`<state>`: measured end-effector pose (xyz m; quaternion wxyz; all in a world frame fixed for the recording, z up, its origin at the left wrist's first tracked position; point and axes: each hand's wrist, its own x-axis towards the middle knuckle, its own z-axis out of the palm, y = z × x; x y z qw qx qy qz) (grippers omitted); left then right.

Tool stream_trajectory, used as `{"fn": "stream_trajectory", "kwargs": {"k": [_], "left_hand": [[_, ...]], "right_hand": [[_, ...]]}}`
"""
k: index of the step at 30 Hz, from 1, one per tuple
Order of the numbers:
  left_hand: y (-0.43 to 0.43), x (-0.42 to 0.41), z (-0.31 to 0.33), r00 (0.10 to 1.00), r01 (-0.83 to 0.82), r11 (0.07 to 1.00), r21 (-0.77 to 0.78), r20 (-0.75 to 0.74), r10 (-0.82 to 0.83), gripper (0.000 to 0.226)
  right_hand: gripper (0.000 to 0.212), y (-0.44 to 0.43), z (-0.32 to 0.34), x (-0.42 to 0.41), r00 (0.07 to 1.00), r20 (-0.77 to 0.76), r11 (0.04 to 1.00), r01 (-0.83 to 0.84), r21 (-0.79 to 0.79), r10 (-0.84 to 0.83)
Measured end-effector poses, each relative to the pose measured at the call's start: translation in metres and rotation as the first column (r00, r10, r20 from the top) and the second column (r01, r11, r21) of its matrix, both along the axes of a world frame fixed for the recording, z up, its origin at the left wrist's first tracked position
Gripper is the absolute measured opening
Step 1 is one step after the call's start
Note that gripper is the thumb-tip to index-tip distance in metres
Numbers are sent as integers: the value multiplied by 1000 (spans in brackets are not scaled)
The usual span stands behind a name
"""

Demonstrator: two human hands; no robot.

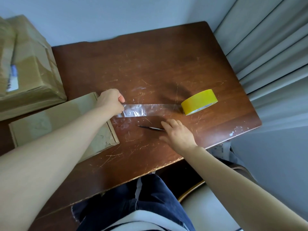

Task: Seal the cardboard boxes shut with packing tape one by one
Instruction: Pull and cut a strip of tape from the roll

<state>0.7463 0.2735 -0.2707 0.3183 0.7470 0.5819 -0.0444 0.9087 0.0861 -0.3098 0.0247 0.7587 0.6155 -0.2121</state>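
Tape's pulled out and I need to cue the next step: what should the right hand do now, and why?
Probably close the right hand on the dark pointed tool under its fingers, to cut the tape strip near the yellow tape roll. The left hand pinches the strip's free end, the strip joins the roll uncut, and the right hand lies open over the tool.

Scratched wooden table (150, 64) meets pale wall (116, 17), perhaps curtains (266, 47).

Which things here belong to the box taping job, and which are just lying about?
Job: tape roll; tape strip, its end pinched by the left hand; dark tool at the right hand; flat box; taped box.
Lying about: curtain; chair seat.
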Motion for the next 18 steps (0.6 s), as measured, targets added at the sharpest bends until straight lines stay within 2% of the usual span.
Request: {"fn": "stream_trajectory", "kwargs": {"k": [3,6,8,10,12,15,17,18], "left_hand": [[1,-1,3,1000,-3,1000,-20,14,3,24],[2,-2,6,1000,-3,998,-55,29,5,24],[3,-3,6,999,-9,997,-71,42,12,25],[3,-4,7,999,-14,997,-77,49,18,25],[2,-4,7,998,-23,996,-81,57,28,26],[2,-6,8,996,-26,994,-102,82,35,28],[2,-7,9,994,-28,993,-114,100,39,29],[3,-8,10,993,-29,992,-120,112,42,29]], "right_hand": [[42,-6,-4,-5,999,49,997,-12,-82,16],[33,-6,1,-8,975,-123,982,179,-68,-186],[24,-4,6,-11,888,-302,937,343,-67,-347],[17,3,12,-15,755,-458,874,471,-119,-469],[13,11,17,-21,663,-526,831,529,-176,-533],[37,26,21,-28,736,-437,848,508,-149,-517],[37,35,21,-29,775,-365,855,493,-160,-515],[35,39,21,-30,765,-359,844,506,-179,-535]]}}
